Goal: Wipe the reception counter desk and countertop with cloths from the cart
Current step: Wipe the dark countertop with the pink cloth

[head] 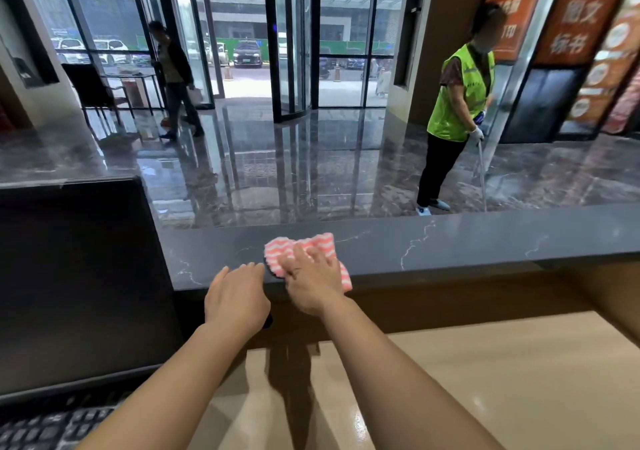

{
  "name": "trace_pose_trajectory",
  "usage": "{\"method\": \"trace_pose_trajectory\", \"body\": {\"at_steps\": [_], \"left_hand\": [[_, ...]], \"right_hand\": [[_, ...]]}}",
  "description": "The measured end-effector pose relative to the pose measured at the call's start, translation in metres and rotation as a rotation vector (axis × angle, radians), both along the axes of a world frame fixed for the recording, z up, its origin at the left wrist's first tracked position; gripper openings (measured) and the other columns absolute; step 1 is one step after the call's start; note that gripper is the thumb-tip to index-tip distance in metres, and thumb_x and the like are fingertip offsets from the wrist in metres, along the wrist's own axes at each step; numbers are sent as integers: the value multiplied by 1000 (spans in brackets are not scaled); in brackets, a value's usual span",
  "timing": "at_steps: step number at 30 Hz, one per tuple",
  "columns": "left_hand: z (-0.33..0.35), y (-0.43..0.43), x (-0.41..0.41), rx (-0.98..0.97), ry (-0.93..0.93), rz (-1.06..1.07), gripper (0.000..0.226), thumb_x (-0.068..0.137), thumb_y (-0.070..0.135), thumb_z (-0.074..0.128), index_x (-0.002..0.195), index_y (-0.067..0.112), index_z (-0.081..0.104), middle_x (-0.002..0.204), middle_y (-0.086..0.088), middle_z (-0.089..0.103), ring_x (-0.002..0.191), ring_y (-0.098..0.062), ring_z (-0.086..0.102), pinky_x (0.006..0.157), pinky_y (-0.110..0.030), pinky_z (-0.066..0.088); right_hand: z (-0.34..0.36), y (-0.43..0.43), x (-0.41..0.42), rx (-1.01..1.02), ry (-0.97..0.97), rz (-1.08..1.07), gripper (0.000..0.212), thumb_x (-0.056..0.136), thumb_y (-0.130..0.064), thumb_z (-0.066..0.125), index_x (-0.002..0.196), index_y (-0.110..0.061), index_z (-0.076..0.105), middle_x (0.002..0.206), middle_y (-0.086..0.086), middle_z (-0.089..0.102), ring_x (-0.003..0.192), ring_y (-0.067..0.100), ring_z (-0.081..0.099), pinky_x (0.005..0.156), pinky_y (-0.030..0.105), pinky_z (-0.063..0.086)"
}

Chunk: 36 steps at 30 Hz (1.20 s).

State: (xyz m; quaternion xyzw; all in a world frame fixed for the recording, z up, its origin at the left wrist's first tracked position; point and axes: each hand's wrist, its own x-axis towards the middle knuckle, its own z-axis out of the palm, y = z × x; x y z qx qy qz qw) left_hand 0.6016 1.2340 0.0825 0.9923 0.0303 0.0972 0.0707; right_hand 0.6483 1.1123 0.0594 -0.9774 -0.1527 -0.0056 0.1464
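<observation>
R hand (313,276) lies flat on the pink-and-white striped cloth (282,250). Fingers are spread and straight and the palm presses down. It's not curled round the cloth, so an open palm on top, no pinch.

The cloth sits on the dark grey countertop (450,242), right at the near edge. One corner hangs over the lip at abt 5 o'clock of the hand. From frame centre I read the cloth at approx 6 o'clock, a bit below mid.

L hand (237,297) is just beside it, at 8 o'clock of the cloth. Its fingers are straight, tips resting on the countertop's near edge, and I see it gripping nothing. Whether the tips touch the cloth's left hem I can't tell. A small dark shape shows under the heel of that hand, too hidden to name.

The countertop has white veins and runs off toward 3 o'clock. Below it, at 5 o'clock, is the pale glossy desk (485,373), w/ both forearms stretched over it. A black monitor (79,276) w/ a dark screen fills 9 o'clock. A keyboard (45,429) sits at 7 o'clock, blurred.

Beyond the counter is a polished dark floor (277,172).
- At 2 o'clock: a person in a green hi-vis vest (460,93), one white-gloved hand on a thin pole (482,172).
- At 11 o'clock: a second person (175,79), mid-stride near a dark chair (90,89).
- At 12 o'clock: a glass revolving door (291,51), w/ parked cars (247,53) outside.
- At 1–2 o'clock: orange signs (575,17).
</observation>
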Motion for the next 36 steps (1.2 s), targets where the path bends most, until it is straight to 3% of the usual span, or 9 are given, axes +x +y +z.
{"method": "trace_pose_trajectory", "body": {"at_steps": [3,6,13,19,22,26,29,36], "left_hand": [[2,-12,2,-34,-5,4,41,93,9,47,130,24,52,127,1,60,118,-21,54,113,-34,27],[1,-30,3,-18,12,-34,39,93,9,45,128,24,53,124,1,62,116,-20,55,112,-34,29],[-4,-74,13,-7,4,-100,42,93,5,42,130,22,53,133,2,58,125,-17,50,115,-30,21],[-12,-123,25,-63,-32,-149,36,94,5,40,117,24,60,116,5,66,110,-18,54,103,-26,25],[-18,-140,29,-32,11,-114,38,93,6,41,115,29,61,116,7,67,113,-15,53,101,-27,24],[-14,-150,25,45,36,-66,43,91,6,44,124,31,57,126,9,61,121,-9,52,112,-31,16],[-10,-156,19,64,49,-46,53,92,6,44,140,31,44,141,12,49,134,-3,40,118,-34,6],[-10,-160,19,10,92,-6,59,94,8,44,148,31,33,155,11,30,144,-1,21,120,-39,-6]], "right_hand": [[3,-14,2,-18,13,68,43,100,-22,42,142,-32,41,160,0,19,147,28,12,116,50,12],[6,-42,7,-44,39,80,48,101,-24,43,146,-34,35,161,-2,17,148,25,11,117,47,11],[15,-163,25,-73,80,-106,46,104,-28,32,149,-35,30,163,-5,9,149,19,8,117,39,10],[18,-284,45,-144,99,-297,48,104,-30,31,152,-35,25,163,-4,9,149,20,10,116,41,14],[17,-323,58,-173,101,-374,48,104,-31,31,151,-35,27,162,-3,12,148,22,14,114,45,19],[14,-323,81,-161,106,-433,43,101,-25,34,144,-31,37,161,0,16,147,28,15,113,49,15],[13,-303,100,-136,111,-407,41,99,-23,34,139,-29,42,161,1,15,147,29,13,114,51,11],[15,-203,101,-82,101,-95,42,97,-23,35,137,-28,47,159,0,20,146,28,14,113,49,12]]}}
